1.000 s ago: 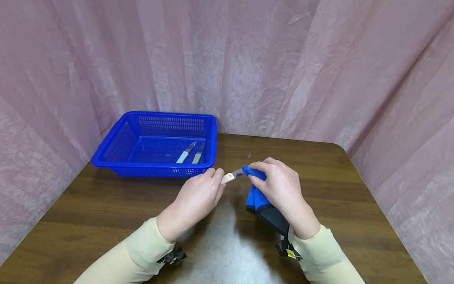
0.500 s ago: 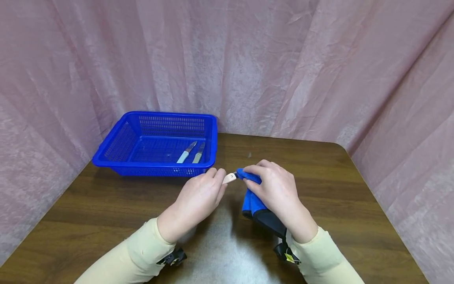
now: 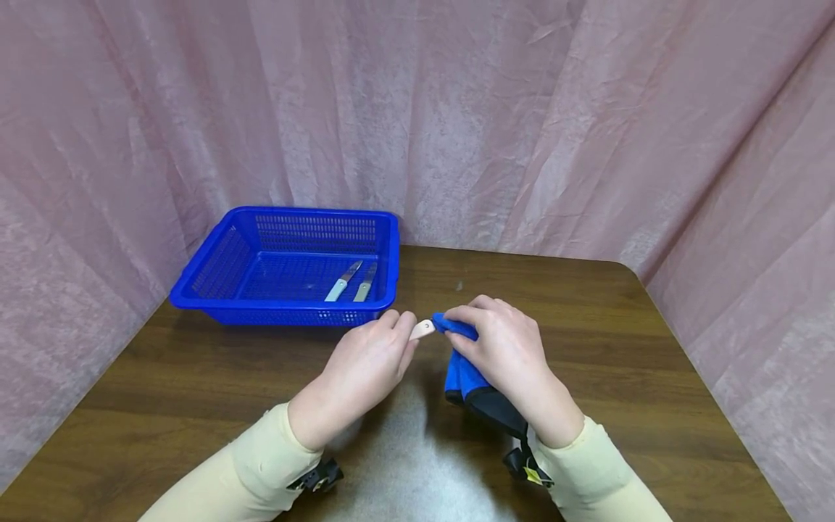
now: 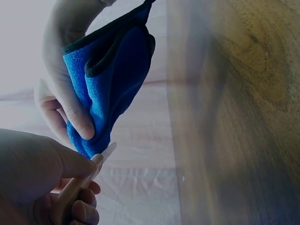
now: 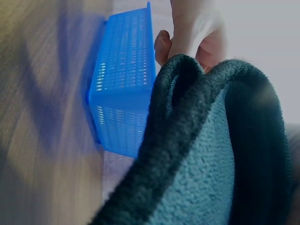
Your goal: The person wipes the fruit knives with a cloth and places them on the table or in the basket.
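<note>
A small knife (image 3: 423, 329) with a cream handle is held by my left hand (image 3: 365, 366), whose fingers curl round the handle. My right hand (image 3: 505, 348) pinches a folded blue cloth (image 3: 463, 370) with dark edging over the blade, close to the handle. In the left wrist view a bit of the blade (image 4: 109, 151) shows beside the cloth; the rest is covered. The cloth's loose part hangs below the right hand and fills much of the right wrist view. Both hands are above the table.
A blue plastic basket (image 3: 283, 313) stands at the back left of the wooden table (image 3: 620, 362). In it lie a knife with a pale blue handle (image 3: 335, 290) and one with a beige handle (image 3: 362, 291). A pink curtain (image 3: 457, 123) hangs behind the table.
My right hand has moved left with the cloth along the blade toward the handle, covering the blade that showed a second ago. The left hand has barely moved.
</note>
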Demonstrator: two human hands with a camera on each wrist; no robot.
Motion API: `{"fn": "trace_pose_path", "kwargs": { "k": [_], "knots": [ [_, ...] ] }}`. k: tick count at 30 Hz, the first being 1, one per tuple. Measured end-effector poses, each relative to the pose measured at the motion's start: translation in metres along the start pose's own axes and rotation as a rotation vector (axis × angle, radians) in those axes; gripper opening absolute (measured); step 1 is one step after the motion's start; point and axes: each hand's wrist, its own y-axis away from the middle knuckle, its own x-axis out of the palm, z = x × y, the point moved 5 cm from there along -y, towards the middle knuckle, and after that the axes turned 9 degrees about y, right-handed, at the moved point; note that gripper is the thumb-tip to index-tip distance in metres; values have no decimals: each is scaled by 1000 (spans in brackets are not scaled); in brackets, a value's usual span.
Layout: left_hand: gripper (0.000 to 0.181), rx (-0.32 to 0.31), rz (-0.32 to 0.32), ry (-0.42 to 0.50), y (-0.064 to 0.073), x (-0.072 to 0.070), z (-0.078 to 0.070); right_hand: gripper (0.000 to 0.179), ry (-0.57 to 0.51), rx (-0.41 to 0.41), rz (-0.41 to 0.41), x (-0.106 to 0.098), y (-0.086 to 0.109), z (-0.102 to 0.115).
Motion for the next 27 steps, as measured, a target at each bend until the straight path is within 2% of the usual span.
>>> {"fn": "trace_pose_path", "kwargs": {
  "k": [11,27],
  "knots": [
    [25,8,6,-2,1,1,0,21,6,0,-6,-1,-1,-2],
    [23,10,12,-8,0,0,0,23,20,52,33,-2,-3,-14]
  ]
}}
